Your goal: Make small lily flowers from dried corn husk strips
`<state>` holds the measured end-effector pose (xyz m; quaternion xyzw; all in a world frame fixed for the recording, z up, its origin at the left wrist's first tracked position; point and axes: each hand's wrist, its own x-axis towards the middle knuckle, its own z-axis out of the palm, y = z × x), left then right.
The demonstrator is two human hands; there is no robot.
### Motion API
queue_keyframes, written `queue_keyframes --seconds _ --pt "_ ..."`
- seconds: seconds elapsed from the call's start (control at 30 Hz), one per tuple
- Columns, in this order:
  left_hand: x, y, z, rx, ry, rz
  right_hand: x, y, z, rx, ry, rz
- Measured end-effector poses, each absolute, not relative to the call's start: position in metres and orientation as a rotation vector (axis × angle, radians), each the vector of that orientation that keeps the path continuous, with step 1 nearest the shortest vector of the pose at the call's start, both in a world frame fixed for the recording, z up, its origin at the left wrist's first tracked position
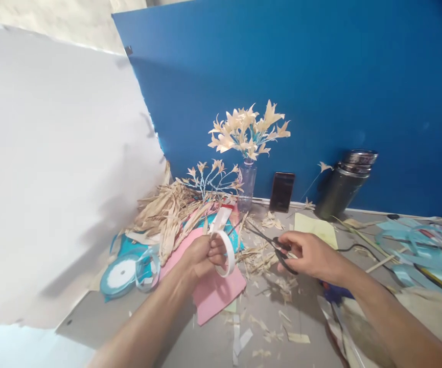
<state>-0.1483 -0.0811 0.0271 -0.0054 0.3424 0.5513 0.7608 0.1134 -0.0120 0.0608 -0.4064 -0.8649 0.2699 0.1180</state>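
My left hand (201,256) is closed around a roll of white tape (229,257), which hangs tilted over the pink sheets (221,301). A whitish strip (219,219) shows just above that hand; whether it belongs to the roll, I cannot tell. To the right, my right hand (308,251) grips a pair of dark scissors (282,251) by the handles. The blades point up and left, towards the left hand. Dried husk scraps (259,258) litter the table beneath the scissors.
Pale husk flowers (249,128) stand in a clear bottle (247,186) at the back. Nearby are a phone (282,191), a leaning dark flask (345,184), a husk pile (167,209) and a blue ribbon spool (119,276). Light-blue ribbons (416,245) lie at right.
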Motion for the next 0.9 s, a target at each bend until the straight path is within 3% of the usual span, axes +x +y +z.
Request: queue_keyframes --seconds 0.5,0.9 --pt "-0.120 -0.075 0.005 0.099 0.831 1.058 0.094 -0.016 0.035 -1.053 -2.511 0.661" --pt "-0.130 -0.088 0.006 0.453 1.033 1.146 0.098 -0.018 0.037 -1.016 -2.499 0.532"
